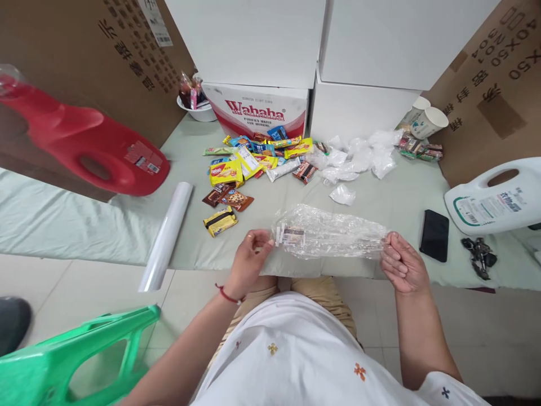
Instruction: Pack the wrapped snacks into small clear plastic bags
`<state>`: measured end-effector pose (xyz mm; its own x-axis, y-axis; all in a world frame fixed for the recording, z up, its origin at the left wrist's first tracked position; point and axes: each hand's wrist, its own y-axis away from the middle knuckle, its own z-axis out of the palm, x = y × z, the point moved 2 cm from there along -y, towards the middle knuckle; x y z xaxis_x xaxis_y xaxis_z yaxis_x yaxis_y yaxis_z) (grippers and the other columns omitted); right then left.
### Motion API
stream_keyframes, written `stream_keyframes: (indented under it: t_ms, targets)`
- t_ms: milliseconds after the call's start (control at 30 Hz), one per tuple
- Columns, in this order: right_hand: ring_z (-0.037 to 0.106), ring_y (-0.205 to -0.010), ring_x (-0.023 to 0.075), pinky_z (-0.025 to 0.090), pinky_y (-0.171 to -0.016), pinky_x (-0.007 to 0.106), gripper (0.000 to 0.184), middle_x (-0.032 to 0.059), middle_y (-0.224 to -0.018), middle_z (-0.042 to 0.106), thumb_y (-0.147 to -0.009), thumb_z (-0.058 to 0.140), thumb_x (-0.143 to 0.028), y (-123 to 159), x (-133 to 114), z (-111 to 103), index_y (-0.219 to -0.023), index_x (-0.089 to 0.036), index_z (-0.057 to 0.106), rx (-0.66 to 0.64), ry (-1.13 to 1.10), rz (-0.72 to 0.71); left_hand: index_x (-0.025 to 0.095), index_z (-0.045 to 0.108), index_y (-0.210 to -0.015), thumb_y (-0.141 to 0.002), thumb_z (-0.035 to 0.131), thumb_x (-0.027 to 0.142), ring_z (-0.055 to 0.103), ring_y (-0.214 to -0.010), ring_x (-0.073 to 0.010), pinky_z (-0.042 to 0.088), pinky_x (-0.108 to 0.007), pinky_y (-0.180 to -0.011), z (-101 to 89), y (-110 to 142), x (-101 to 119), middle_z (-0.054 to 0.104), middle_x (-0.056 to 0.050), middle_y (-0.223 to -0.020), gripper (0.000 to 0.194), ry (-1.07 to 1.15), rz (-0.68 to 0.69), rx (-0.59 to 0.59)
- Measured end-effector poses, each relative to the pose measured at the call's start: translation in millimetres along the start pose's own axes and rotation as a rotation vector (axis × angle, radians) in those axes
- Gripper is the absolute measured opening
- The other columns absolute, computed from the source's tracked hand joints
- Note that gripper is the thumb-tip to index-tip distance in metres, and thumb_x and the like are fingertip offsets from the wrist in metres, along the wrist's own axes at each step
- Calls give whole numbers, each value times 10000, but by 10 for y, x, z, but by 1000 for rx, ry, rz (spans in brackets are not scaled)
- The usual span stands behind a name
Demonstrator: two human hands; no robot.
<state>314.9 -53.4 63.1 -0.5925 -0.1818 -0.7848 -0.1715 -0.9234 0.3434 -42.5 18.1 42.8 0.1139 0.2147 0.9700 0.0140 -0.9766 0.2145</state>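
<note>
A long piece of crumpled clear plastic film (338,232) stretches between my two hands above the table's front edge. My left hand (250,254) pinches its left end, thumb against fingers. Inside the film at that end lies a small brown-and-white wrapped snack (293,235). The film's bunched right end is gripped by my right hand (403,263), fingers closed. Just beyond my left hand sit a yellow snack packet (220,221) and a cookie packet (237,199). A small clear plastic bundle (342,194) rests past the film.
Many colourful snack packets (226,172) and clear plastic bundles (359,160) lie at the back, before a Wahaha box (262,110). On the left are a red jug (93,146) and a white roll (167,237); on the right, a phone (434,235), keys (479,256) and white jug (499,197).
</note>
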Motion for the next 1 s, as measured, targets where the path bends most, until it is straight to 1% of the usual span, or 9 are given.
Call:
stream_keyframes:
  t_ms: [100, 233, 333, 400, 500, 633, 733, 833, 1000]
  targets:
    - [121, -366, -18, 254, -281, 51, 244, -100, -583, 394, -818, 843, -331, 52, -14, 165, -834, -185, 648, -23, 32, 30, 211, 575, -1152, -870, 702, 500, 579, -977, -214, 509, -358, -810, 63, 261, 102, 588, -99, -1133, 423, -298, 458, 270]
    - [127, -374, -12, 248, -299, 73, 253, -96, -569, 384, -834, 829, -361, 142, -53, 372, -823, -194, 639, -79, 78, 76, 195, 440, -1432, -808, 686, 725, 469, -1350, -343, 413, -522, -1102, 522, 413, 300, 489, -208, -1431, 854, -398, 770, 7]
    - [130, -365, -18, 226, -310, 87, 273, -95, -550, 378, -843, 819, -390, 207, -108, 422, -805, -188, 641, -145, 156, 99, 182, 519, -1368, -792, 670, 760, 456, -1376, -360, 360, -525, -1143, 862, 219, 366, 530, -204, -1423, 830, -340, 621, -93]
    - [134, -355, -24, 216, -316, 94, 280, -95, -541, 381, -850, 813, -397, 210, -167, 375, -791, -182, 644, -175, 209, 103, 187, 645, -1071, -897, 558, 720, 611, -1110, -279, 456, -425, -1003, 1039, 66, 346, 677, -124, -1107, 567, -202, 464, -275]
    - [233, -361, -15, 267, -334, 99, 257, -81, -577, 442, -831, 834, -389, 137, -260, 210, -846, -191, 671, -123, 230, 39, 204, 543, -699, -955, 468, 691, 514, -644, -149, 423, -288, -672, 1192, -26, 266, 531, 5, -640, 555, -17, 263, -459]
    - [648, -765, 112, 606, -688, 230, 426, 14, -943, 665, -789, 854, -497, 94, -147, 69, -1102, -267, 677, 103, 230, -235, 230, 464, -690, -963, 496, 655, 405, -534, -127, 316, -270, -565, 1232, 59, 200, 407, 51, -555, 506, 49, 163, -239]
    - [644, -1102, 192, 601, -951, 370, 616, 64, -1208, 642, -790, 781, -663, 238, 247, 227, -1253, -291, 615, 213, 232, -391, 241, 430, -713, -995, 477, 606, 427, -563, -140, 330, -277, -589, 1263, 195, 220, 409, 44, -586, 464, 35, 177, -54]
    - [561, -1302, 249, 550, -1042, 415, 759, 105, -1401, 574, -780, 759, -708, 384, 723, 551, -1378, -297, 533, 162, 260, -278, 240, 439, -723, -1000, 489, 580, 455, -631, -155, 358, -293, -632, 1342, 351, 269, 467, 17, -649, 441, -3, 253, -24]
    - [645, -909, 189, 565, -813, 311, 338, 26, -977, 694, -941, 630, -605, 276, 988, 858, -976, -271, 662, 106, 263, -171, 240, 462, -731, -1016, 437, 614, 484, -602, -150, 407, -305, -639, 1425, 523, 262, 519, 11, -639, 471, 61, 269, -119]
